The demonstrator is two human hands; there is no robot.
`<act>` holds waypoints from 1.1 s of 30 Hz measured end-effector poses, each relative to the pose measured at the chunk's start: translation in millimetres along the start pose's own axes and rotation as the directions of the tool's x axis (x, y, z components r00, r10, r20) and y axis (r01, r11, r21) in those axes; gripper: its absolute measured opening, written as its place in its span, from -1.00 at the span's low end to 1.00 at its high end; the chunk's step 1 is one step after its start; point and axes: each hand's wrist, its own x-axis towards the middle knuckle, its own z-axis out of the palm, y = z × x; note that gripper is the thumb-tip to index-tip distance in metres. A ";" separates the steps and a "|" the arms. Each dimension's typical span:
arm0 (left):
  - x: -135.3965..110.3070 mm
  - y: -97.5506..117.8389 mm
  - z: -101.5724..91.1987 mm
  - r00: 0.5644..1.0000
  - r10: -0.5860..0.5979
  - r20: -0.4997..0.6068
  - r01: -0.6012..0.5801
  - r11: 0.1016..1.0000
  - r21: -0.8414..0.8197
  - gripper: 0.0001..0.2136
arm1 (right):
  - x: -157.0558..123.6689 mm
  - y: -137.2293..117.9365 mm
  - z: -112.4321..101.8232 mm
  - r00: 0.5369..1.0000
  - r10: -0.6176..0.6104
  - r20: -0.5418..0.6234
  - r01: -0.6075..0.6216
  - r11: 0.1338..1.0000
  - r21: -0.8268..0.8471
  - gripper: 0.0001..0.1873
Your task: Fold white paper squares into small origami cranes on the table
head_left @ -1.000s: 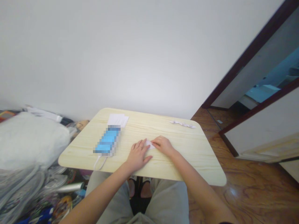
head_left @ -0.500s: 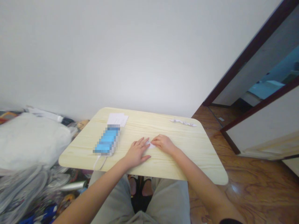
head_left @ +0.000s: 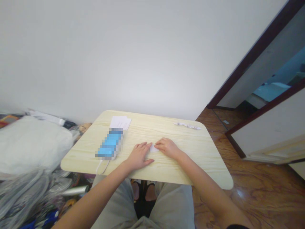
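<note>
A small piece of folded white paper (head_left: 153,149) lies on the pale wooden table (head_left: 171,171) between my two hands. My left hand (head_left: 139,156) rests with its fingers stretched out and thumb apart, fingertips touching the paper's left side. On the other side, my right hand (head_left: 168,148) has its fingers pressed together at the paper's right edge. The fingers cover part of the paper, so its full shape is hidden.
Left on the table are a phone (head_left: 110,143) with a white cable (head_left: 98,166) and flat white papers (head_left: 119,122). A row of small folded paper pieces (head_left: 187,126) lies at the back right. Bagged items (head_left: 33,143) crowd the left side; a wall stands behind.
Both hands stay nearly in place. My left fingers have shifted slightly and a little more of the white paper shows between the hands.
</note>
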 end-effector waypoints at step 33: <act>9.6 10.4 10.2 0.990 0.027 -0.138 -0.018 0.998 0.067 -0.48 | -31.0 -20.2 -4.5 0.981 0.190 0.049 -0.184 0.978 -0.096 -0.55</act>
